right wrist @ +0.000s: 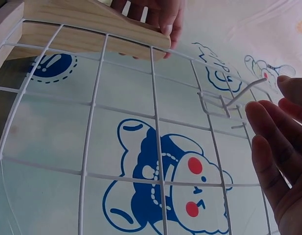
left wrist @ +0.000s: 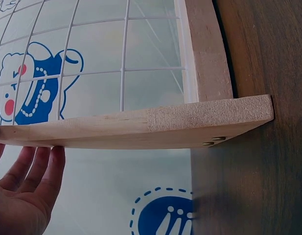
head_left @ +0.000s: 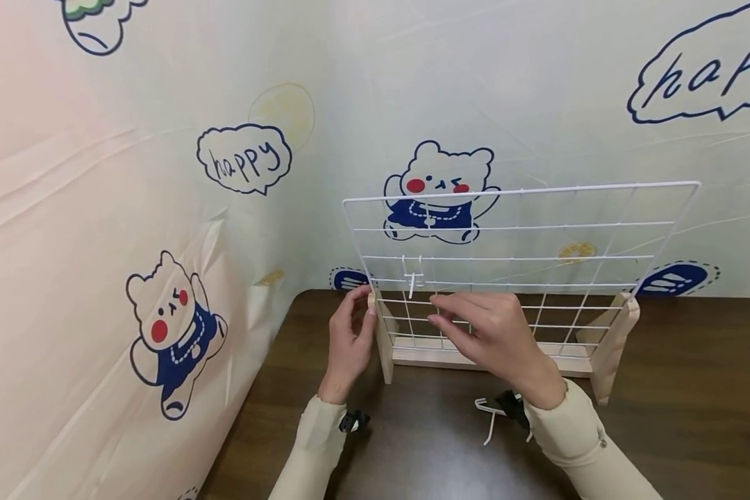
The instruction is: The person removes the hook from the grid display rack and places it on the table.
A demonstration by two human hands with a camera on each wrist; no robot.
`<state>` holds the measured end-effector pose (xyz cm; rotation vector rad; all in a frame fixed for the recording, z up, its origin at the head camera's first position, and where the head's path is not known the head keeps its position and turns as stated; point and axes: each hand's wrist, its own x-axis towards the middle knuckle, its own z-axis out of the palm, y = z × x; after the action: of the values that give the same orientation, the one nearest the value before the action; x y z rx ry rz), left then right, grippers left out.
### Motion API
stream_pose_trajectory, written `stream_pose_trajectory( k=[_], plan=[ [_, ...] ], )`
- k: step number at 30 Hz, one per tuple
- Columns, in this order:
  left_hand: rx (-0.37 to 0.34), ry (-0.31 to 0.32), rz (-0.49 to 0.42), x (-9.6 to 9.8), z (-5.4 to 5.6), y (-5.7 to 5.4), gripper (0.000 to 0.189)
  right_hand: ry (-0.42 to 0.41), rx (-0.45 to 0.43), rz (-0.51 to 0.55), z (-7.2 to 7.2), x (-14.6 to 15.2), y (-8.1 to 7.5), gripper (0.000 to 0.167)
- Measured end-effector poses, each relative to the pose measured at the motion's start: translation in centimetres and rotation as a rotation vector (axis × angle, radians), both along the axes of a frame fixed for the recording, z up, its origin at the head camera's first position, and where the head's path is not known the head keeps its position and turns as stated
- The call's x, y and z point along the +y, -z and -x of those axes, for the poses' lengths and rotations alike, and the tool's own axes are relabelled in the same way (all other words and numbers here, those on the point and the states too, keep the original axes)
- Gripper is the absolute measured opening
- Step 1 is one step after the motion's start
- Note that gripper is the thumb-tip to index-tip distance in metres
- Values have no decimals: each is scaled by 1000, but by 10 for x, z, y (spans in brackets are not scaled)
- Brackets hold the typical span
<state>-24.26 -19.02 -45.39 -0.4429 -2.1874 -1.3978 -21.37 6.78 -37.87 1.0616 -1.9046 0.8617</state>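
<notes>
A white wire grid stands in a wooden stand on the table. My left hand holds the upper end of the stand's left wooden side piece, fingers on its outer face. A white double-pronged wire hook hangs on the grid near its left side, its single arm sticking out toward me. Just right of it is my right hand, thumb and fingers apart with nothing between them. In the right wrist view its fingertips are close to the hook's arm.
Another white hook lies on the dark wood table, partly hidden by the right wrist's black camera mount. Behind the table hangs a printed cloth with bears and lettering. The stand's right side piece is beyond the right hand.
</notes>
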Motion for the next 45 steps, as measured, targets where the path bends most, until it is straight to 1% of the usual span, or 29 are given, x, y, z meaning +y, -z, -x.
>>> stream_pose_trajectory(
  k=[6, 9, 15, 21, 33, 36, 42, 45],
  plan=[
    [28, 3, 7, 1, 2, 0, 32, 13, -11, -11, 1, 2, -2, 17],
    [30, 6, 4, 1, 2, 1, 32, 11, -9, -6, 1, 2, -2, 17],
    [15, 1, 0, 1, 1, 1, 32, 12, -10, 5, 2, 1, -1, 17],
    [-8, -3, -6, 0, 0, 1, 32, 8, -16, 22, 3, -3, -1, 21],
    [-10, 0, -7, 1, 0, -1, 31, 9, -23, 40, 3, -10, -3, 21],
    [-10, -1, -5, 1, 0, 0, 31, 8, -10, 51, 5, -12, -2, 21],
    [-5, 2, -5, 1, 0, 0, 31, -13, 15, 80, 9, -16, -1, 28],
    [-4, 0, -5, 0, 0, 0, 31, -13, -8, 81, 9, -17, -1, 18]
  ],
)
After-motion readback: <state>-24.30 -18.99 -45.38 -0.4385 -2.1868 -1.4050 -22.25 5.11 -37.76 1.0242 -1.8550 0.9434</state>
